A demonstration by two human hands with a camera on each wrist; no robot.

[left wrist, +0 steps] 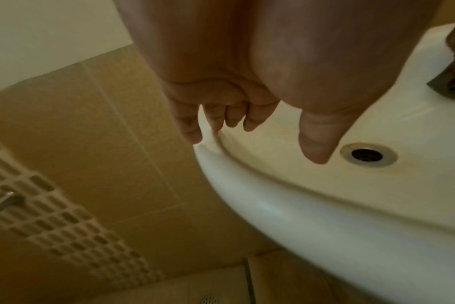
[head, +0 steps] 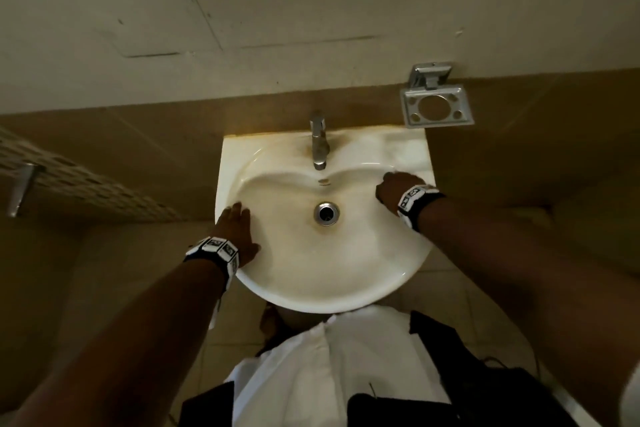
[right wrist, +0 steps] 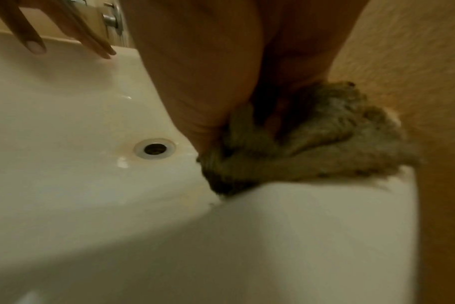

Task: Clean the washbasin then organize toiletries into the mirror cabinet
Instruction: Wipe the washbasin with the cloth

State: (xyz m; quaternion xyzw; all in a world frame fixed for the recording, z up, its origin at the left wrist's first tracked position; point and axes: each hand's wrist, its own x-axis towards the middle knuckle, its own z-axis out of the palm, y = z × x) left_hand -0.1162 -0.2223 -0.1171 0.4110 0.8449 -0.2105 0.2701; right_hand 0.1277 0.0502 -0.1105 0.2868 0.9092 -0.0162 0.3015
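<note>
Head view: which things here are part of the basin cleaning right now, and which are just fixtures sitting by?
In use:
washbasin
cloth, gripped by right hand on the rim
left hand, flat on the left rim

Idle:
tap
drain
empty wall holder
perforated shelf

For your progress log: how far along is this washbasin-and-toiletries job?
Done: nothing clearly; brownish stains remain around the tap and drain. In hand: the right hand presses a cloth on the washbasin rim, while the left hand rests on the opposite rim. Left: finishing the wipe, then the toiletries; none are visible.
</note>
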